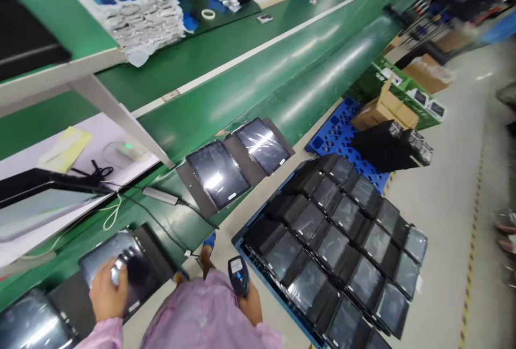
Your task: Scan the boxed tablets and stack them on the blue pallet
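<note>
Pink sleeves fill the bottom edge of the head view. From the right one the right hand (pixel 252 301) rises, closed around the grip of a handheld barcode scanner (pixel 238 275), whose head points up and away from the body, above the gap between the bench and the blue crate. The left hand (pixel 107 294) lies on a dark tablet (pixel 123 271) at the near edge of the green workbench (pixel 250 85); its fingers (pixel 128 258) are spread and curled over the screen, pressing on it rather than gripping it. This tablet rests flat, tilted to the bench edge, with another wrapped tablet (pixel 30 325) just beside it at the lower left corner.

Further along the bench lie two more tablets in glossy film (pixel 220 172) (pixel 262 144), side by side on grey sleeves. A black cable with a grey adapter (pixel 160 195) runs between them and the near tablet. To the left a white board carries a yellow sheet (pixel 66 147).

Right of the bench, a blue crate (pixel 278 296) on the floor holds rows of wrapped tablets (pixel 342 241) standing close together. Beyond it lie a blue pallet (pixel 338 134) and cardboard boxes (pixel 385 109). On the upper shelf sits a stack of silver bags (pixel 141 18).
</note>
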A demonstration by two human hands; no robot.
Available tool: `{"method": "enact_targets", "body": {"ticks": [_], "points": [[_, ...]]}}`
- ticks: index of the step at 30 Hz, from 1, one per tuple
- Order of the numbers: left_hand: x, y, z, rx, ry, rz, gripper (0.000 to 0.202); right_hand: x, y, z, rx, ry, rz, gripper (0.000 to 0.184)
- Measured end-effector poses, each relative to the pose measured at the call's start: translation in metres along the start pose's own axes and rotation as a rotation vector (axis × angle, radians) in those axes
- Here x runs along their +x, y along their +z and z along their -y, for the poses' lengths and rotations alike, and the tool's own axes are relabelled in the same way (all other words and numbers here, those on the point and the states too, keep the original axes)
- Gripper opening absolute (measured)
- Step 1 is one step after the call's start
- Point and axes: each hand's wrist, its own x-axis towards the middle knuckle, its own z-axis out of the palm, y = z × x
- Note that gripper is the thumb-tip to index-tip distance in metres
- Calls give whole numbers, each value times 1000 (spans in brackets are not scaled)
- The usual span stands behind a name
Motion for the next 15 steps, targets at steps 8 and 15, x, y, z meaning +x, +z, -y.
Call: {"method": "enact_targets", "body": {"ticks": [8, 15], "points": [[-36, -2, 73, 196, 128, 3, 75, -21, 44, 5, -177, 44, 165, 43], [-58, 13, 66, 151, 80, -26, 69, -82, 82, -33, -353, 157, 235, 47]]}}
